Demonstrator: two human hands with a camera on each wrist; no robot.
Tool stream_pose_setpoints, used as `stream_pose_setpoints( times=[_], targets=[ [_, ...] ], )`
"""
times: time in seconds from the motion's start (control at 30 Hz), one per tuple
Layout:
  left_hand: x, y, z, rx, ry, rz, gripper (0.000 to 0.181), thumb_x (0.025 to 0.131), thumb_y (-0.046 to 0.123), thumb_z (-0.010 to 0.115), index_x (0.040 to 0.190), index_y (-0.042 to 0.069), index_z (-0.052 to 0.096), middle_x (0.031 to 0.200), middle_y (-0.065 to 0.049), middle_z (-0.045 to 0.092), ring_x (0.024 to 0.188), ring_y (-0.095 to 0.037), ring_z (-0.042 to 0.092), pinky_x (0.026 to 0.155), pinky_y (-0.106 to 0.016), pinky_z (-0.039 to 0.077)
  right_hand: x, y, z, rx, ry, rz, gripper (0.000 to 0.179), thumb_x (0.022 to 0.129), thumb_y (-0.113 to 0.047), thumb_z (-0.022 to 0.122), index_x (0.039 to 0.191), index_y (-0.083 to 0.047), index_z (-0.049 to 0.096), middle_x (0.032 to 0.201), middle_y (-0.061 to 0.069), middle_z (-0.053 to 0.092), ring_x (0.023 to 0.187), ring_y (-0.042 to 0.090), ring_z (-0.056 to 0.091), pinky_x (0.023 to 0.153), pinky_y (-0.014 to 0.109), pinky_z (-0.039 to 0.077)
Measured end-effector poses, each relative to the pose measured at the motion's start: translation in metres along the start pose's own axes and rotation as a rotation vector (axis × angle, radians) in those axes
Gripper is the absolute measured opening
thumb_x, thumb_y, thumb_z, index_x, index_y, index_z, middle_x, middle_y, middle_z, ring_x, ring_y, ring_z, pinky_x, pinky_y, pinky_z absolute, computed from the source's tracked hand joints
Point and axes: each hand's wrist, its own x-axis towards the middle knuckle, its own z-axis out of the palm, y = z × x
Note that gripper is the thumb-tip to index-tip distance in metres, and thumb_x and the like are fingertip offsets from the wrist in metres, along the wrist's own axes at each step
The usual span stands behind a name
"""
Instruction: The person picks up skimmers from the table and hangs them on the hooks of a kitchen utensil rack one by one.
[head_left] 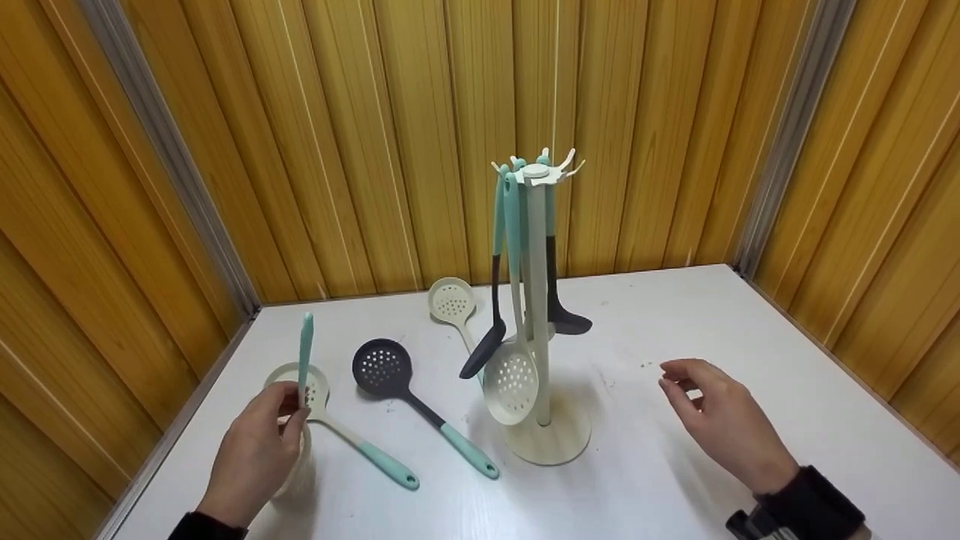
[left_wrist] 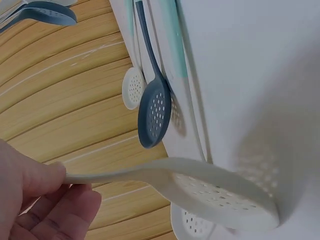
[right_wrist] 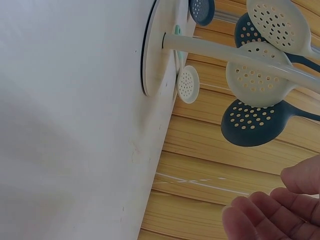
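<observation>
My left hand [head_left: 255, 450] pinches a cream skimmer [left_wrist: 220, 197] with a mint handle at its neck. The handle points up, and the perforated head is low, close to the tabletop; I cannot tell whether it touches. Another cream skimmer [head_left: 345, 431] lies flat just behind and right of that hand. Beside it lies a dark skimmer [head_left: 382, 367] with a mint handle. My right hand [head_left: 727, 420] hovers over the right side, fingers loosely bent, holding nothing. Between the hands stands a utensil rack [head_left: 538, 300], hung with several cream and dark skimmers.
The rack's round base [head_left: 559, 446] rests on the white table [head_left: 622, 495]. Behind the rack's left side lies a third loose cream skimmer [head_left: 451, 300], its handle partly hidden by the hanging ones. Bare hooks [head_left: 574, 165] show on the rack's right. Wood-look walls [head_left: 375, 150] enclose the table.
</observation>
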Motion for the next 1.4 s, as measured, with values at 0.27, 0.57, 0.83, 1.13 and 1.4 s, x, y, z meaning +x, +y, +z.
stream_pose_setpoints(
  times=[0.27,0.57,0.83,1.13,1.4],
  targets=[
    [-0.002,0.027,0.008,-0.072,0.012,-0.001,0.028,0.106,0.004,0.070,0.133,0.006,0.065,0.126,-0.015,0.074,0.119,-0.037,0.078,0.098,-0.050,0.067,-0.001,-0.002,0.001,0.017,0.021,-0.016,0.022,0.109,-0.016,0.071,0.129,-0.009,0.076,0.121,0.002,0.079,0.102,0.018,0.073,0.082,0.023,0.061],
    [-0.010,0.063,0.022,-0.137,0.047,0.091,0.030,0.103,0.011,0.078,0.132,0.013,0.068,0.119,-0.003,0.076,0.108,-0.018,0.077,0.089,-0.032,0.067,-0.002,-0.008,0.002,0.024,0.010,-0.015,0.022,0.109,-0.015,0.071,0.129,-0.009,0.076,0.122,0.001,0.078,0.103,0.018,0.072,0.082,0.023,0.061],
    [-0.015,0.091,0.041,-0.240,0.088,0.241,0.022,0.098,0.006,0.083,0.115,0.016,0.073,0.102,0.006,0.076,0.093,-0.007,0.074,0.079,-0.025,0.065,-0.002,-0.016,0.002,0.033,-0.003,-0.024,0.023,0.109,-0.015,0.071,0.131,-0.010,0.075,0.123,0.001,0.078,0.105,0.018,0.073,0.084,0.027,0.063],
    [-0.019,0.125,0.063,-0.364,0.001,0.332,0.015,0.100,0.012,0.082,0.109,0.017,0.072,0.099,0.007,0.074,0.086,-0.003,0.071,0.074,-0.023,0.064,-0.005,-0.031,0.005,0.035,0.004,-0.056,0.022,0.107,-0.012,0.074,0.128,-0.009,0.076,0.120,0.000,0.078,0.104,0.018,0.075,0.085,0.032,0.066],
    [-0.025,0.153,0.080,-0.441,-0.061,0.425,0.012,0.103,0.018,0.081,0.110,0.016,0.072,0.097,0.006,0.075,0.083,-0.001,0.069,0.072,-0.022,0.064,-0.008,-0.050,0.006,0.070,0.002,-0.098,0.021,0.104,-0.008,0.077,0.124,-0.014,0.077,0.116,-0.008,0.077,0.104,0.012,0.075,0.086,0.029,0.067]
  ],
)
